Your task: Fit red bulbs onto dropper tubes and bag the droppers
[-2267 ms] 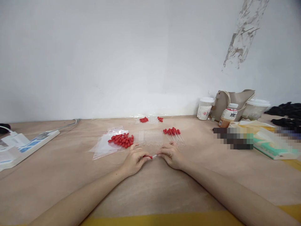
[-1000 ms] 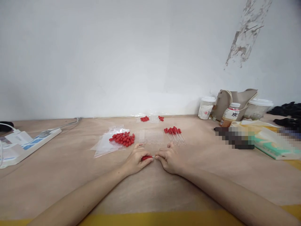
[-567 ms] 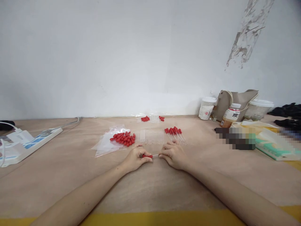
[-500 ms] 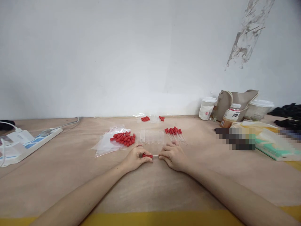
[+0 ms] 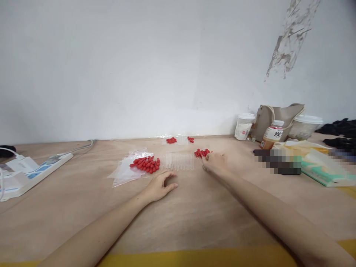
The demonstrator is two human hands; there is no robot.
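Note:
My left hand [image 5: 161, 185] rests on the table with thumb and fingers apart, holding nothing. Behind it lies a heap of red rubber bulbs [image 5: 145, 164] on clear plastic bags [image 5: 122, 174]. A row of thin glass tubes [image 5: 180, 162] lies side by side in the middle. At the right end of that row, my right hand [image 5: 214, 162] is closed, its fingertips pinched on a dropper at the group of red-bulbed glass droppers [image 5: 202, 152]. The hand covers part of this group, and the held dropper is mostly hidden.
By the wall lies a clear bag with more red bulbs [image 5: 171, 140]. A white power strip [image 5: 41, 172] with plugs and cables is at left. On the right stand a paper cup [image 5: 244, 128], a drink bottle [image 5: 272, 134], a grey bag [image 5: 280, 111] and a green-white pack [image 5: 328, 170].
My right hand has moved away from my left, right and back to the dropper group, taking the dropper along. The left hand has let go of its red bulb and opened.

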